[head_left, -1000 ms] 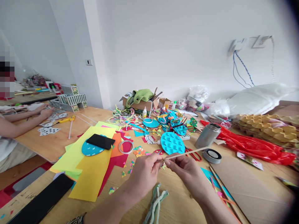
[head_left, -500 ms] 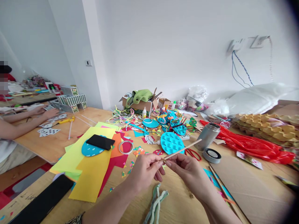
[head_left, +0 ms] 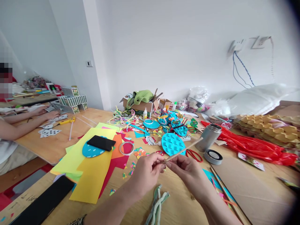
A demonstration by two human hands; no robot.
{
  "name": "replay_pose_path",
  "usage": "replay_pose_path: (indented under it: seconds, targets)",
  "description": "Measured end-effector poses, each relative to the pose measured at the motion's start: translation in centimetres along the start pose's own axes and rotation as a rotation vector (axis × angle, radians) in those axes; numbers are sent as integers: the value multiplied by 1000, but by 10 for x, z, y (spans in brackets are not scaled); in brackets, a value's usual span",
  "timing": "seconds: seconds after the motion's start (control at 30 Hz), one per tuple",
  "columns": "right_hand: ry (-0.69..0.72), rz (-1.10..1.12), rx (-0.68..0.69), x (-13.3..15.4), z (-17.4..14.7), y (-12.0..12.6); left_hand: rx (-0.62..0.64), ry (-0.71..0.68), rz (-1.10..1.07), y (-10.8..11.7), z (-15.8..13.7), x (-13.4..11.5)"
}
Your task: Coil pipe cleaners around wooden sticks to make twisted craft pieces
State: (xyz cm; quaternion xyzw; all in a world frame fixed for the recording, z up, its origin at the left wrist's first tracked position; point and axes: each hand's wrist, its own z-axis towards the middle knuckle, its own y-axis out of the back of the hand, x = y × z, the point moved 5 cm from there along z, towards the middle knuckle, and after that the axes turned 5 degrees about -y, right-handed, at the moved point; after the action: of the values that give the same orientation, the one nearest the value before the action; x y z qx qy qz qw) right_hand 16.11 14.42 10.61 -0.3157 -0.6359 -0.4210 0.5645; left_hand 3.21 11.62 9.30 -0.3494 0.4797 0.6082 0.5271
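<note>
My left hand [head_left: 147, 170] and my right hand [head_left: 188, 172] meet over the table, fingertips pinched together at the lower end of a thin wooden stick [head_left: 185, 149]. The stick slants up to the right, toward a steel thermos. Something small and brownish shows at the pinch, too small to make out. Below my hands lies a bundle of pale green and white twisted cords [head_left: 157, 204]. Beyond the stick is a blue paper disc [head_left: 172, 143] with raised bumps, with red-handled scissors [head_left: 194, 155] beside it.
At right stand the thermos [head_left: 208, 137], its lid [head_left: 213, 156], a cardboard sheet [head_left: 246, 190] and a red plastic bag [head_left: 253, 143]. Yellow paper [head_left: 89, 181], a black phone [head_left: 101, 142] and a silver ring [head_left: 127, 148] lie left. Farther left, a co-worker's hands [head_left: 50, 115] are near playing cards [head_left: 49, 133].
My left fingers have curled in closer at the stick's lower end. The stick's far tip has risen slightly, and the rest looks nearly the same.
</note>
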Motion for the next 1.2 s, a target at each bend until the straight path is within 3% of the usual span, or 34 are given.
replay_pose_path:
  seconds: [0.13, 0.33, 0.6, 0.77, 0.87, 1.0, 1.2]
  targets:
    - [-20, 3, 3, 3, -1, 0, -66, -149, 324, 4, -2, -9]
    - [6, -38, 13, 3, 0, 0, -87, -147, 316, 7, -2, -11]
    - [108, -214, -61, 4, -3, 1, 99, 175, -319, -1, 1, 0]
    - [152, -280, -55, 12, -8, 1, 337, 432, -850, -8, -3, 7]
    - [153, -240, -18, 15, -9, 1, 395, 475, -1006, -9, -5, 7]
    - [119, -238, -2, 10, -7, 2, 361, 431, -853, -10, -5, 8]
    - [80, -270, -49, 0, -1, 2, 36, 136, -271, -2, 0, 0]
